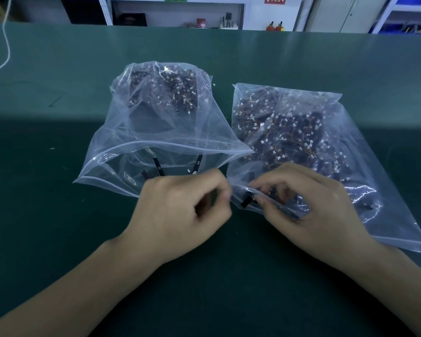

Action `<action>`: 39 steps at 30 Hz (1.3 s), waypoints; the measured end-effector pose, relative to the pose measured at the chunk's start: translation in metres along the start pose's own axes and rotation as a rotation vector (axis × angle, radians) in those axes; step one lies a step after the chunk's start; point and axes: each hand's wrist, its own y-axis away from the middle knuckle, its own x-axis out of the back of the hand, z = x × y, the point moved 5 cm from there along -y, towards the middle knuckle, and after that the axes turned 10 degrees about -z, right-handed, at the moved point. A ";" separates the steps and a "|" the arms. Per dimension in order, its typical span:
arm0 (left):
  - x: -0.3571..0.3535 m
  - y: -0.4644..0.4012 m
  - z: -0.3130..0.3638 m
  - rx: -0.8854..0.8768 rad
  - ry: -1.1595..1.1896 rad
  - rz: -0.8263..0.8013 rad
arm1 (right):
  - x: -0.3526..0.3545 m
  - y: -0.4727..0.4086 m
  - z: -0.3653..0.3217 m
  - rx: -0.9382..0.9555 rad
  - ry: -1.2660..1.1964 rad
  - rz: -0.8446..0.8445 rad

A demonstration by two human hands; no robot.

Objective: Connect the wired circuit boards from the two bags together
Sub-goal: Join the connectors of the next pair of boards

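Task progress: early, in my judgement; no joined pair of boards shows anywhere, and nearly every board is in a bag.
Left bag (141, 132): clear zip bag on the green table (58, 215), left of centre; its mouth faces the person and gapes open. A dark heap of wired boards (173, 91) sits at its far end, with a few loose black strips (158, 166) near the mouth.
Right bag (326, 152): clear zip bag just beside the first, lying flatter, full of small boards with white plugs (294, 142).
Left hand (180, 210): palm down, fingers curled, tips pinched together at the near left corner of the right bag; whether they hold plastic or a small part I cannot tell.
Right hand (309, 203): fingers curled, pinching the right bag's near edge, beside a small black piece (247, 200).
Left to do: take a board from each bag and plug them together.
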 end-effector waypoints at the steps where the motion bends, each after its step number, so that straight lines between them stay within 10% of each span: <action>1: 0.004 0.000 -0.005 0.053 -0.024 0.008 | 0.000 0.000 0.000 -0.006 0.004 -0.004; 16: 0.007 0.001 -0.055 0.298 -0.368 -0.162 | 0.001 0.000 -0.001 -0.033 -0.005 -0.012; 39: 0.018 0.003 -0.007 -0.065 0.119 0.079 | 0.004 0.000 -0.008 -0.041 -0.027 -0.008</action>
